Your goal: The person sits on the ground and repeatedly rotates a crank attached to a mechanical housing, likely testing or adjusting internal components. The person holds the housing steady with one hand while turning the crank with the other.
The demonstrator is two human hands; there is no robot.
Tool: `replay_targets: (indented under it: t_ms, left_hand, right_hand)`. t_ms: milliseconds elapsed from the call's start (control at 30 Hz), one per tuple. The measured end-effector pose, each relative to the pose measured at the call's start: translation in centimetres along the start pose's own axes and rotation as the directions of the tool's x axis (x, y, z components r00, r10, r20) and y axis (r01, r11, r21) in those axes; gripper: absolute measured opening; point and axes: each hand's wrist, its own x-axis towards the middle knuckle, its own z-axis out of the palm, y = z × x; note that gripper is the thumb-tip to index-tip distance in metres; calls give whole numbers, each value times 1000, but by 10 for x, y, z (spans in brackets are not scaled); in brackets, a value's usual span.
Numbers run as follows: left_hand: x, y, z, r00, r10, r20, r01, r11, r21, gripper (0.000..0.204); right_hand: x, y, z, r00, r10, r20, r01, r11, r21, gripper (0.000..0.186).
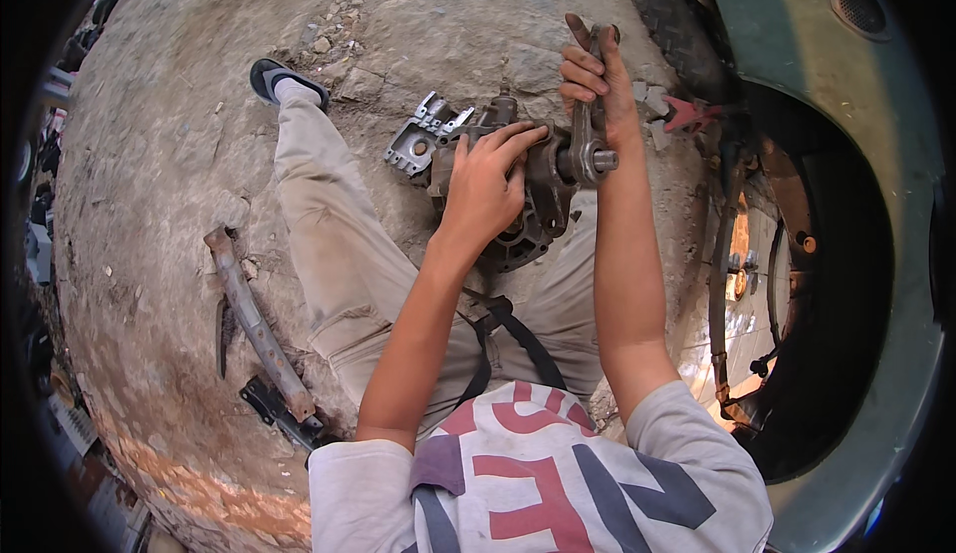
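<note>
A dark, greasy metal gearbox [528, 239], apparently a steering box, sits between my legs. My left hand [486, 175] lies over its top, fingers curved round the housing and pointing right. On the gearbox's right side, a steel lever arm [586, 135], like a pitman arm, stands on the shaft stub [604, 161] and points away from me. My right hand [600, 80] is closed round the lever's far part, fingers wrapped from the left. Just left of the gearbox is a silvery cast metal housing [413, 145]; its right side is partly hidden.
A long rusty metal bar [261, 324] and a black metal part [274, 409] lie on the ground at left. At right is a green vehicle body [901, 254] with an open wheel arch. A red jack stand [689, 115] and a tyre [682, 30] are beside it.
</note>
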Motion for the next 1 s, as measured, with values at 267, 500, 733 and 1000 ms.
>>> replay_targets:
  t_ms: [267, 500, 733, 1000]
  left_hand:
    - [3, -3, -2, 997, 2, 75, 1, 1000, -30, 44]
    - [5, -4, 1, 992, -46, 115, 54, 996, -71, 43]
    - [8, 4, -3, 987, -53, 155, 64, 996, -66, 42]
    - [6, -2, -1, 981, -32, 192, 51, 994, -96, 42]
  right_hand:
    - [0, -2, 1, 1000, -4, -8, 4, 1000, -15, 53]
    - [-1, -1, 6, 998, -18, -56, 14, 997, -71, 52]
    - [0, -1, 11, 996, -43, -78, 36, 995, -90, 51]
    - [-1, -1, 8, 996, -38, -75, 31, 995, -93, 51]
